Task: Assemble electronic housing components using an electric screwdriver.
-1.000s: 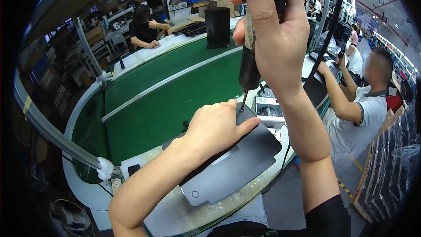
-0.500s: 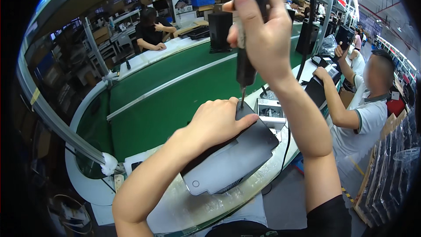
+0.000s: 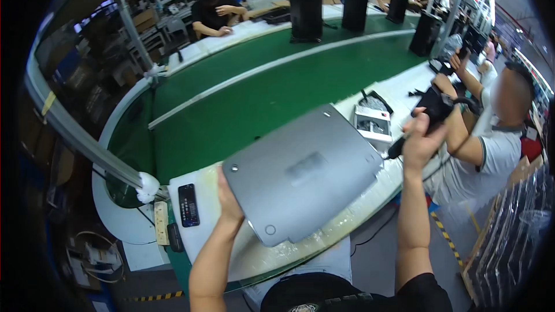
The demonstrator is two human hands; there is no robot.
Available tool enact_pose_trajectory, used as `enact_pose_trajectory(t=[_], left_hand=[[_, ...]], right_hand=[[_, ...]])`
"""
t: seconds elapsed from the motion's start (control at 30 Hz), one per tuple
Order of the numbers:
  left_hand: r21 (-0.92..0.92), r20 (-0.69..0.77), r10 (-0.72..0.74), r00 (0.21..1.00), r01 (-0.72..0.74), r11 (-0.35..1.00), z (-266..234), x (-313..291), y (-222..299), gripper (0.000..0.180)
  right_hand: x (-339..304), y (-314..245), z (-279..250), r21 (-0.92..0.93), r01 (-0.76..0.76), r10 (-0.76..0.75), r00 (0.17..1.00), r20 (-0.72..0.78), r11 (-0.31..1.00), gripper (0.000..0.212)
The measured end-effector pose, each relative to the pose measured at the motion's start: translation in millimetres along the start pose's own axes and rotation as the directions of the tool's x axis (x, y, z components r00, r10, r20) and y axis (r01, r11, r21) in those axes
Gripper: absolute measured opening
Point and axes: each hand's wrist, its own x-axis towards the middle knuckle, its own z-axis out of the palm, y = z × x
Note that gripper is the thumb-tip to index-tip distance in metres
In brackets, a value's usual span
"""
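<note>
A flat grey casing (image 3: 300,202) with rounded corners lies tilted before me, with screws at several corners and a blurred mark in its middle. My left hand (image 3: 229,199) grips it by the left edge; the fingers are partly hidden behind it. Beyond the casing's right edge, my right hand (image 3: 423,138) is closed around a black electric screwdriver (image 3: 396,149). Its tip points down and left, close to the casing's right corner; whether they touch I cannot tell.
A green conveyor belt (image 3: 231,115) runs behind the bench, carrying black boxes (image 3: 305,14). An open white box (image 3: 373,124) stands beyond the casing. A phone (image 3: 188,205) and power strip (image 3: 161,223) lie at left. A co-worker (image 3: 491,144) works close on the right.
The screwdriver has come down and right from its upright position on the casing's far corner. My left hand has moved from the far end to the left edge, and the casing's broad face now shows.
</note>
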Motion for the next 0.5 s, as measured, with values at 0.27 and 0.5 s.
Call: enact_pose_trajectory(t=[0.27,0.5], left_hand=[[0.612,-0.143,0.124,0.982,-0.01,0.791,80.2,30.0,104.5,0.063],[0.698,0.201,0.08,0.976,-0.2,0.687,67.8,92.2,69.9,0.055]], right_hand=[[-33.2,54.8,4.9,0.006,0.047,-0.047,0.998,0.046,0.999,0.053],[-45.1,68.0,1.8,-0.09,0.016,-0.004,0.99,0.138,0.996,0.056]])
